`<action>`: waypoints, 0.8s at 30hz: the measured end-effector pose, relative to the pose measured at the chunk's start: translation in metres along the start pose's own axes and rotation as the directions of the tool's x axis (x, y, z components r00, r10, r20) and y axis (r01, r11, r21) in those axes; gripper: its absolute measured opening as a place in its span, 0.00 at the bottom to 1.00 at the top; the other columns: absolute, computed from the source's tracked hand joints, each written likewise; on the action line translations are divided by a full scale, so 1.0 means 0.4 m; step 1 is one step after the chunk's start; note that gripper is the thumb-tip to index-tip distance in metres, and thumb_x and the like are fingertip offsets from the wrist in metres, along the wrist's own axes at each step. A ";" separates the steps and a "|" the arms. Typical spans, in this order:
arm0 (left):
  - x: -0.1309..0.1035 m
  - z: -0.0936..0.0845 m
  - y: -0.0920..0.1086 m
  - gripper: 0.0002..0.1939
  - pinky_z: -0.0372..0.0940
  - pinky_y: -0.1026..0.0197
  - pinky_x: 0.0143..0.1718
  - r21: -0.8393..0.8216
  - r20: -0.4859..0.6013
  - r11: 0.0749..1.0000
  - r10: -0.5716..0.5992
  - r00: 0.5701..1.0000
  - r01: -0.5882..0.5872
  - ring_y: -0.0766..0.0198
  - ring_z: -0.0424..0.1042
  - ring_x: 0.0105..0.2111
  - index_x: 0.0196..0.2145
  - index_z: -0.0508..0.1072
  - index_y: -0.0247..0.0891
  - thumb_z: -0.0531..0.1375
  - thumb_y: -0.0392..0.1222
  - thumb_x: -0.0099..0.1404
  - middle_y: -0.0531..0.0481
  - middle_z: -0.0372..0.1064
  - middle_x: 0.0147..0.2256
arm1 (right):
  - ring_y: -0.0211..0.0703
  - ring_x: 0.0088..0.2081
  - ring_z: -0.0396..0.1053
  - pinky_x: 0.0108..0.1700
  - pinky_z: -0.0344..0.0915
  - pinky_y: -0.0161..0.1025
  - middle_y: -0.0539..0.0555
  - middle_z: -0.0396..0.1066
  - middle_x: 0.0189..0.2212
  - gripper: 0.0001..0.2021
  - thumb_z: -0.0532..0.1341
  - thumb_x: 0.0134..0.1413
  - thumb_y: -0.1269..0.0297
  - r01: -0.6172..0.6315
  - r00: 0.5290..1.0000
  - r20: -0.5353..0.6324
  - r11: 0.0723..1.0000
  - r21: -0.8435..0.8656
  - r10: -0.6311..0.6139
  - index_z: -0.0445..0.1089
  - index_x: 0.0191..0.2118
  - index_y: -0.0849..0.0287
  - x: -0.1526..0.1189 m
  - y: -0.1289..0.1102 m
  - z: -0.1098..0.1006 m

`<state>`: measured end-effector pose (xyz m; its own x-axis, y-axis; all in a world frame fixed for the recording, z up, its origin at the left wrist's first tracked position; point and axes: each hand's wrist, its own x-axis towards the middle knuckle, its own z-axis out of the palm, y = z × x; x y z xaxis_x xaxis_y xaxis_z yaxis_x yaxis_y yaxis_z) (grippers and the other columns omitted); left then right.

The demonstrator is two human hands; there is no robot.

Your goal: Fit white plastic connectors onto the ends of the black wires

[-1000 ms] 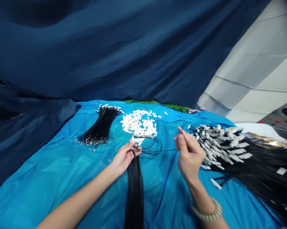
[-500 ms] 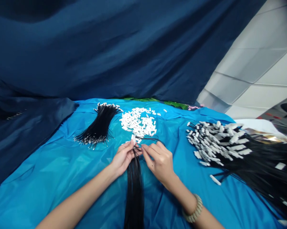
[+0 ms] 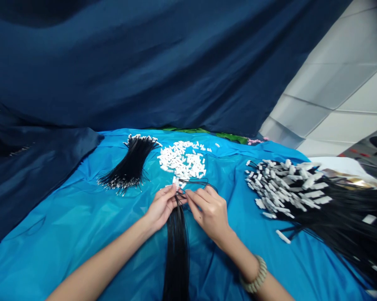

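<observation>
A glossy bright-blue plastic sheet (image 3: 81, 225), creased and slightly shiny, covers the worktop. Dark navy cloth (image 3: 144, 62) hangs in soft folds behind its far edge and spills over its left side.

A long bundle of thin black wires (image 3: 176, 246) runs from the near edge straight up the middle of the sheet. The left hand (image 3: 161, 207) pinches the bundle's far end between thumb and fingertips, fingers pressed together. The right hand (image 3: 209, 211) sits just beside it on the right, its thumb and forefinger pinched at the same wire tips, the other fingers curled. A beaded bracelet (image 3: 255, 276) circles the right wrist. A few loose wires (image 3: 201, 182) loop out just beyond the fingertips.

Just past the hands, toward the far edge, lies a heap of small white plastic connectors (image 3: 183, 161), blocky and matte. To its left rests a fanned sheaf of black wires with bare metal ends (image 3: 130, 165). Along the right edge sprawls a large pile of black wires already capped with white connectors (image 3: 301, 190).
</observation>
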<state>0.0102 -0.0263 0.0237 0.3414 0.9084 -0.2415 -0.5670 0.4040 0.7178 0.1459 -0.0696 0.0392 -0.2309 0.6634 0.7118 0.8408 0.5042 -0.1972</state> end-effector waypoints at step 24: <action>-0.003 0.005 0.006 0.05 0.66 0.61 0.31 0.038 -0.025 0.999 -0.005 1.000 0.006 0.65 0.70 0.26 0.26 0.70 0.30 0.59 0.36 0.53 0.46 0.70 0.25 | 0.39 0.25 0.54 0.27 0.54 0.36 0.52 0.64 0.19 0.09 0.54 0.53 0.70 0.078 0.997 -0.010 0.986 -0.149 -0.080 0.70 0.38 0.61 0.007 -0.006 -0.006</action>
<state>0.0100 -0.0266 0.0269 0.3254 0.9089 -0.2609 -0.5360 0.4046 0.7410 0.1444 -0.0701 0.0431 -0.2927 0.6155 0.7318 0.8836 0.4665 -0.0390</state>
